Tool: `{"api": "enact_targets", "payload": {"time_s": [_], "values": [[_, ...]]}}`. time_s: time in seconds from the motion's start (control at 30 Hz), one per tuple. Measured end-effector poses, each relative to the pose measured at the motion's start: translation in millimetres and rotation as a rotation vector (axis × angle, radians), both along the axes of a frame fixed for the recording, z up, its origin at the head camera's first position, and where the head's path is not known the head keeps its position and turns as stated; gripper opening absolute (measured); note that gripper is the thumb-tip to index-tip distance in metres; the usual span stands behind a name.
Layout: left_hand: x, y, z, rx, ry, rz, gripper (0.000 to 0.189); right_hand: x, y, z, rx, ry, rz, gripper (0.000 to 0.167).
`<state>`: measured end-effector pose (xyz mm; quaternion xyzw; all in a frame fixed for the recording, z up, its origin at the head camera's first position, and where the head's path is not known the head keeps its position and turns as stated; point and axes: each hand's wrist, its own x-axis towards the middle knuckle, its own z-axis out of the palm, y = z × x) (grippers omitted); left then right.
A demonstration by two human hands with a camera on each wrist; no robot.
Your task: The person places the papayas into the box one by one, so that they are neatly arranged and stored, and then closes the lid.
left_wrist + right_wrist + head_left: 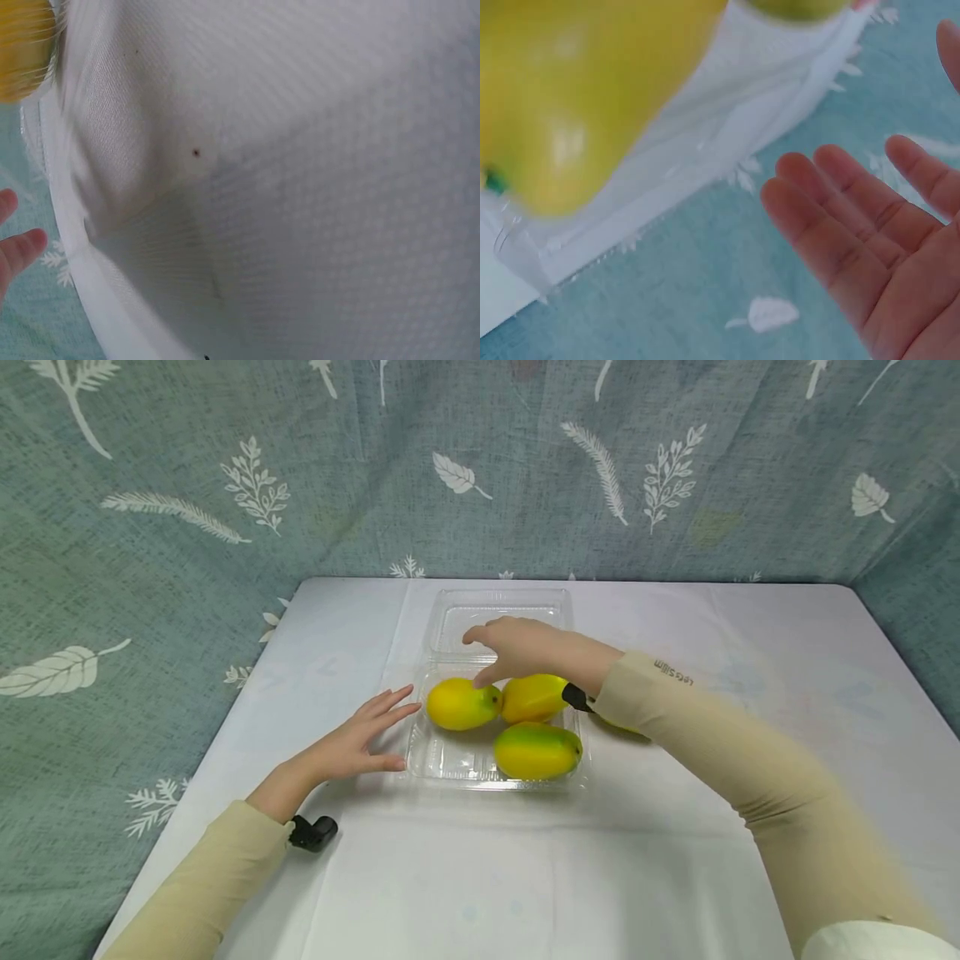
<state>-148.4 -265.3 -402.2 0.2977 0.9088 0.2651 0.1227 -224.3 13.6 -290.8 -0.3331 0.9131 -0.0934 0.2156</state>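
My right hand (517, 647) is well open above the hinged, clear plastic container (450, 762), its thumb held apart from loosely extended fingers. It grips nothing; in the head view the thumb tip overlaps the yellow oval fruit with a greenish end (459, 704), and I cannot tell whether they touch. That fruit lies at the left of the container's base, against a second yellow oval fruit (534, 697) partly behind my hand. A third, a green-topped yellow oval fruit (537, 752), lies in the front right of the base. My left hand (356, 742) is spread wide, holding nothing, its fingertips right by the container's left edge; contact is unclear. The lid (446, 631) lies folded back on the white cloth (465, 877).
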Motion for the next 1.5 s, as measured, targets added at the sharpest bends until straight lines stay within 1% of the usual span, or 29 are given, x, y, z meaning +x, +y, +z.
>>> {"api": "enact_targets", "payload": {"time_s": [0.17,0.3,0.43,0.57,0.83,1.1,1.33,1.5], "values": [[0.8,-0.5,0.0,0.006,0.007,-0.006,0.076,1.8,28.2,10.3,-0.094,0.006,-0.015,0.064],[1.3,-0.5,0.0,0.006,0.005,-0.006,0.076,3.2,53.3,16.3,-0.141,0.006,-0.069,0.063],[1.7,-1.1,0.1,0.002,0.005,-0.004,0.077,4.7,76.5,16.7,-0.172,0.026,-0.112,0.063],[2.0,-1.5,0.4,0.005,0.004,-0.002,0.077,8.4,96.8,12.8,-0.205,0.062,-0.138,0.062],[2.2,-1.1,0.7,0.014,0.006,-0.008,0.077,20.1,129.7,0.2,-0.256,0.088,-0.201,0.061],[2.3,-0.1,1.1,0.017,0.008,-0.007,0.078,29.0,150.6,-19.2,-0.306,0.128,-0.258,0.061],[1.4,1.4,0.8,0.018,-0.005,-0.001,0.077,33.9,162.2,-39.0,-0.337,0.108,-0.279,0.063],[0.5,2.1,-0.7,0.021,-0.01,0.001,0.077,36.8,166.9,-51.6,-0.316,0.08,-0.321,0.065]]}}
